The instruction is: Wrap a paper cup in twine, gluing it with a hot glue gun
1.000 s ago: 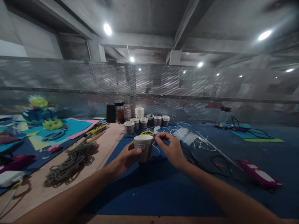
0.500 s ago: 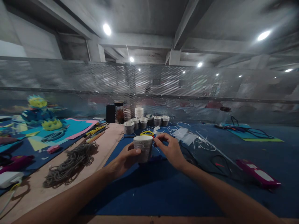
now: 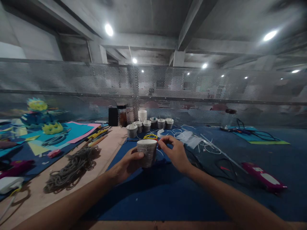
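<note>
My left hand is wrapped around a paper cup with a white rim and grey cord-like winding on its side. It is held upright above the blue mat, thumb on the near side. At the cup's right rim, the thumb and index finger of my right hand are pinched together. Whatever sits between those fingertips is too small to make out. Yellow handles, apparently of scissors, show just behind the cup. Farther back stand several similar grey-wrapped cups, some with thin handles, and a stack of white cups.
A bundle of grey cord lies on the left board, near pencils and coloured paper. White cord and clear plastic lie to the right. A magenta glue-gun-like device or power strip is at far right. A perforated screen stands behind.
Almost nothing differs; the view has shifted very slightly. Both hands keep their places at the cup, with the right fingers still pinched at its rim.
</note>
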Motion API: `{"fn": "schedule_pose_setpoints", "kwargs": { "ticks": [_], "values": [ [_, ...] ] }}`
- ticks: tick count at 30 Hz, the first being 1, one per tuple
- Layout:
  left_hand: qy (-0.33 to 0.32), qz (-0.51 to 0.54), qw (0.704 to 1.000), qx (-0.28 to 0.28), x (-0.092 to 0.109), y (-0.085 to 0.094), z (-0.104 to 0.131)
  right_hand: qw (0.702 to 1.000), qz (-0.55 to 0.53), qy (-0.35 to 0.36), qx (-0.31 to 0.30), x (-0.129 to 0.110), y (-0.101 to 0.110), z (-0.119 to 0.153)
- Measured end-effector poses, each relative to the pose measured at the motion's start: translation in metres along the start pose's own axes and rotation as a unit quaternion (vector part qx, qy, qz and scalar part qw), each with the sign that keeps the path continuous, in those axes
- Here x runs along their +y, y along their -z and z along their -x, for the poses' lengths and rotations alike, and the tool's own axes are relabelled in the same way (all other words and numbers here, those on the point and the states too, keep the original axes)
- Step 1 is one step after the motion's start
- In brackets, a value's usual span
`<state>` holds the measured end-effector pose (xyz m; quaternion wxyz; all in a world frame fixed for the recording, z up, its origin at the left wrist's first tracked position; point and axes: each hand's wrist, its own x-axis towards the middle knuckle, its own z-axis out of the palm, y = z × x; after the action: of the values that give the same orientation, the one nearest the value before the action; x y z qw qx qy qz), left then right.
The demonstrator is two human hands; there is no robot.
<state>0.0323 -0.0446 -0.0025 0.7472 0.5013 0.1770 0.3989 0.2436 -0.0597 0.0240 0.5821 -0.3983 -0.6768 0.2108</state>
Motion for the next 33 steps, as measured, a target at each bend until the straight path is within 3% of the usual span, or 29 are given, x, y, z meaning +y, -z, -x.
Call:
{"fn": "schedule_pose_setpoints", "kwargs": {
  "ticks": [17, 25, 29, 33],
  "values": [
    [0.005, 0.043, 0.999, -0.030, 0.000, 0.000, 0.000, 0.999, -0.036, -0.029, -0.020, 0.001, -0.001, 0.002],
    [0.012, 0.065, 0.996, -0.056, 0.002, 0.002, -0.002, 0.998, -0.039, -0.046, -0.023, 0.015, -0.002, -0.003],
    [0.022, 0.073, 0.997, -0.031, 0.003, 0.007, -0.003, 0.997, -0.051, -0.059, -0.021, 0.019, -0.001, -0.004],
    [0.019, 0.071, 0.997, -0.003, 0.005, 0.005, -0.002, 0.993, -0.071, -0.064, -0.066, 0.016, -0.003, 0.001]
  ]
}}
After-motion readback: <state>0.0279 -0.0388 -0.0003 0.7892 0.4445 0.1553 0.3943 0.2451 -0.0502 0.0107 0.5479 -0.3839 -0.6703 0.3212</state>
